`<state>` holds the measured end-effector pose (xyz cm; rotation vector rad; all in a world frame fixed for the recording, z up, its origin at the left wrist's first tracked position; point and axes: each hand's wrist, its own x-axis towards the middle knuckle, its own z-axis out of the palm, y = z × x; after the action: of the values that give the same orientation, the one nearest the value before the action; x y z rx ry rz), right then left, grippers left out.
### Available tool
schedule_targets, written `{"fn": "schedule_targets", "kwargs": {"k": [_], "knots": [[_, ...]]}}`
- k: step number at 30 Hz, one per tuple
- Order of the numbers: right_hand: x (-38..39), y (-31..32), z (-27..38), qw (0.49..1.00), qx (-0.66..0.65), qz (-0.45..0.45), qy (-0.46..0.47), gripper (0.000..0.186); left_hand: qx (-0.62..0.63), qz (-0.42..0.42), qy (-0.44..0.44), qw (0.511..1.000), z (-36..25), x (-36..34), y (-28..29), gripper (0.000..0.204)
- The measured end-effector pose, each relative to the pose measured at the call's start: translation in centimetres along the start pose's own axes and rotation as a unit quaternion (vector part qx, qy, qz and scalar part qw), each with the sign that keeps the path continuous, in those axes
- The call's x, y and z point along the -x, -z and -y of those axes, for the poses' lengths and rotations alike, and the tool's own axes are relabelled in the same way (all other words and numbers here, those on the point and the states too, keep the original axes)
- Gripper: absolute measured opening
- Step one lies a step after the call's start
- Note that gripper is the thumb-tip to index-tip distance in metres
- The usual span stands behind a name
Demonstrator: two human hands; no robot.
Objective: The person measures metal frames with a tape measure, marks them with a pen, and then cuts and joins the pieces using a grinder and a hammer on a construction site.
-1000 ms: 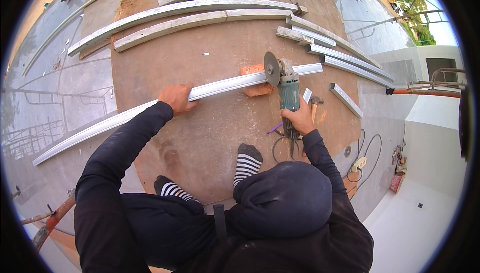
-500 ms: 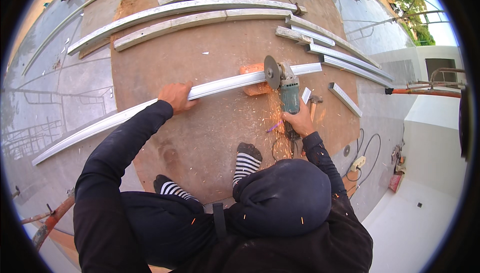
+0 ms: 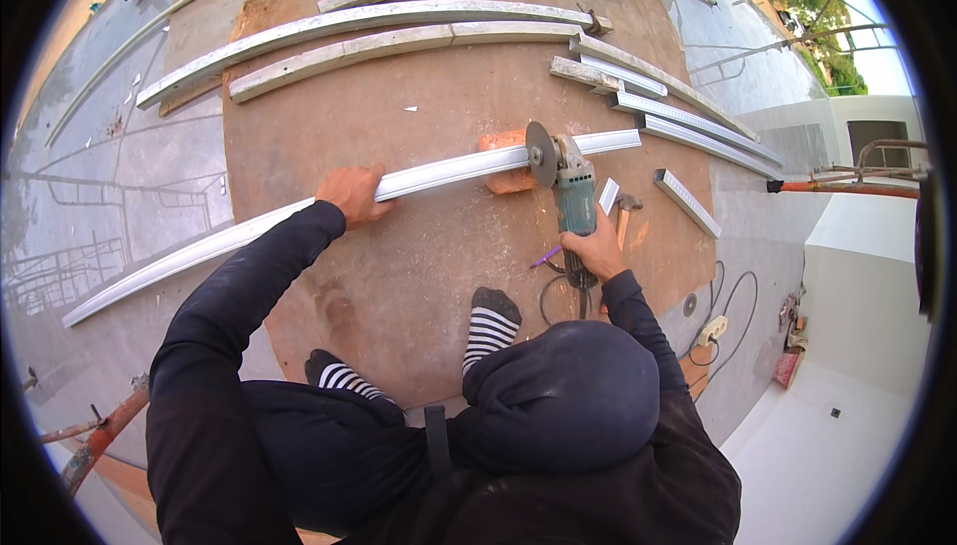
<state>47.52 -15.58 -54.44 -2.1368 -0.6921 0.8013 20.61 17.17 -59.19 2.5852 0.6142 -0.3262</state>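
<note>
1. The metal strip [image 3: 449,174] is laid slantwise over the brown board [image 3: 429,266], from beyond its left edge to short of its right edge. It is held by the left hand [image 3: 349,196], fingers closed over it; if that hold were loosened, the strip could be twisted.
2. The strip is crossed over an orange block [image 3: 510,182]; if the block were nudged, the right end could be tipped.
3. The angle grinder [image 3: 576,203] is clasped in the right hand [image 3: 596,246], fingers wrapped round its body. If the cutting disc [image 3: 538,154] were pinched, kickback might be hard to check one-handed. Whether strip and disc touch cannot be told.
4. The right foot [image 3: 492,326], only socked near the board's near edge, could be burned by sparks.
</note>
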Motion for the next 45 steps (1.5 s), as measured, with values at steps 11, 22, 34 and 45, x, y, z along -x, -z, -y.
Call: {"fn": "schedule_targets", "kwargs": {"k": [11,22,34,45], "knots": [[-1.2,-0.4,-0.4,0.999,0.027,0.001,-0.021,0.063,0.004,-0.012,-0.006,1.000,-0.1,0.2,0.1,0.045],[-0.6,-0.6,-1.2,1.000,0.016,-0.010,-0.011,0.065,0.040,0.035,0.009,0.999,0.1,-0.4,0.6,0.049],[-0.1,-0.9,-0.9,1.000,-0.010,-0.021,0.001,0.058,0.120,0.123,-0.025,0.985,1.6,-2.1,2.1,0.060],[0.4,-1.4,-1.1,0.999,0.013,-0.030,0.009,0.057,0.136,0.172,-0.010,0.976,3.1,-3.5,1.5,0.066]]}}
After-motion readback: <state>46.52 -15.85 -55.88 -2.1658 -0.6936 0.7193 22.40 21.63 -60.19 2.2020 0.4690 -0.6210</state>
